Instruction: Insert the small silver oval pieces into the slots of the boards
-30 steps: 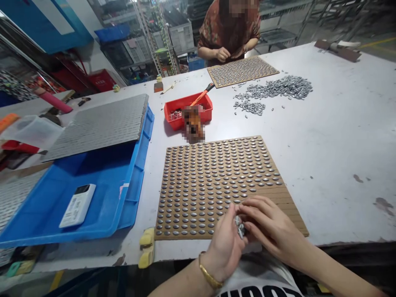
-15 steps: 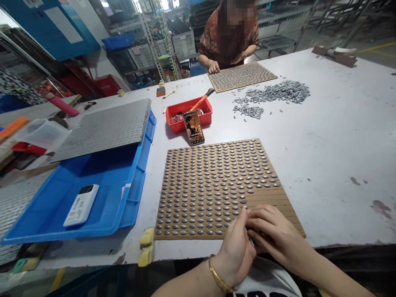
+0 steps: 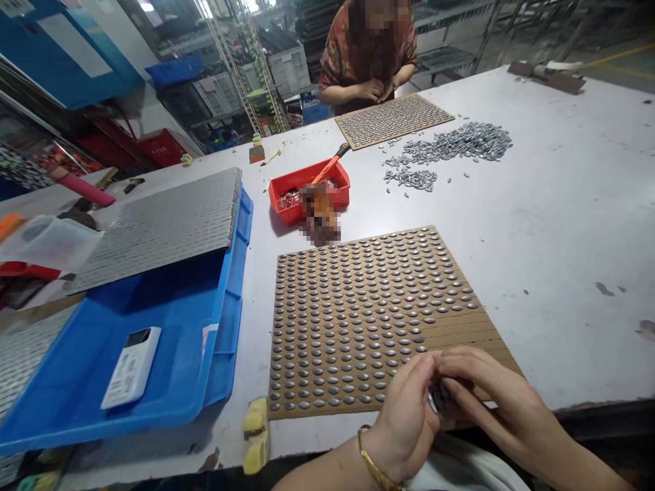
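A brown slotted board (image 3: 358, 300) lies in front of me, most of its slots filled with small grey oval metal pieces; a few rows at its near right are bare. My left hand (image 3: 404, 419), with a gold bracelet at the wrist, is cupped closed at the board's near edge. My right hand (image 3: 486, 399) meets it, fingers pinched together. Between the two hands a small bunch of grey metal pieces (image 3: 438, 397) shows.
A blue tray (image 3: 153, 327) on the left holds a white device (image 3: 130, 367) and bears a grey filled board (image 3: 164, 218). Behind stand a red bin (image 3: 307, 187) with an orange-handled tool, a loose pile of metal pieces (image 3: 450, 146), and another person at a second board (image 3: 391, 119).
Both hands have stayed joined at the board's near edge and sit slightly further right in view. The person at the far side has lifted both hands off the second board.
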A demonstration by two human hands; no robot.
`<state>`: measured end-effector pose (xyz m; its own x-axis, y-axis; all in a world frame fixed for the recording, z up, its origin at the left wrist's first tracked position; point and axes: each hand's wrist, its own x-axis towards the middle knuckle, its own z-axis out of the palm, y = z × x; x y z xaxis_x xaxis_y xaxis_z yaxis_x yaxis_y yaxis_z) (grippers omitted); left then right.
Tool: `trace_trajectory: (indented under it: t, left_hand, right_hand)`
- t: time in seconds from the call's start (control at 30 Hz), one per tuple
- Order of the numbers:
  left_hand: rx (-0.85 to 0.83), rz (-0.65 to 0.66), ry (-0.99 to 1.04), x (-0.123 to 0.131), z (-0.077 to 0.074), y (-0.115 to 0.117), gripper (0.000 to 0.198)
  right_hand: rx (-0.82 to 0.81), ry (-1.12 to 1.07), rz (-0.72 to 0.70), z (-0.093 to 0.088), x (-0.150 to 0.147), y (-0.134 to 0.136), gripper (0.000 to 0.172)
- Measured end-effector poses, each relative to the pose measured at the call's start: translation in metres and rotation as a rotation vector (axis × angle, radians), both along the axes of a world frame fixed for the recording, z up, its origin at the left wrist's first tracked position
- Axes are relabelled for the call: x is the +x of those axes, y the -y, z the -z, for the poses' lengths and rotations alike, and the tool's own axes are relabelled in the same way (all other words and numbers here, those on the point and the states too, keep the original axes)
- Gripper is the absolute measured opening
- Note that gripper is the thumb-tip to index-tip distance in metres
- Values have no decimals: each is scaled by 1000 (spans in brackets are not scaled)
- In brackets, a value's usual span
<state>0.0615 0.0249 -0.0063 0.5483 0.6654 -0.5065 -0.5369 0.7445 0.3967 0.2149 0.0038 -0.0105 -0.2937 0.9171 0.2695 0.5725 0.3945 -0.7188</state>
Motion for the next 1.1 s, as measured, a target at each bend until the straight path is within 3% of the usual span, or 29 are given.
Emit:
trace_trajectory:
  t: [0.2,0.3,0.43,0.53,0.7,0.87,1.03,1.1]
  left_hand:
    - [91,-28,-161,-22,5,0,23]
    - [160,31,-194,-23,8,4,25]
    - [176,122,-192,-19,12,15,30]
    - [180,140,-193,-15,13,25,32]
    - [109,80,-212,-6,14,36,29]
    - [14,43,-201,4,2,21,19]
    - [-16,-212,-230,-3,-14,-1,23]
    - [-41,-225,-240,-8,-14,-3,23]
  right_hand:
    - [-66,-45,108,-3,-10,12,26]
    - [-102,-59,112,-2,-15,23,28]
    - [-171,-130,160,-4,-14,36,13]
    - [-157,-144,91,-6,-8,42,13]
    - [-3,-61,-21,3,6,45,25]
    - [35,-1,4,14,31,24,23]
    - [118,132,54,31,51,-23,20]
    - [144,202,15,40,52,-38,20]
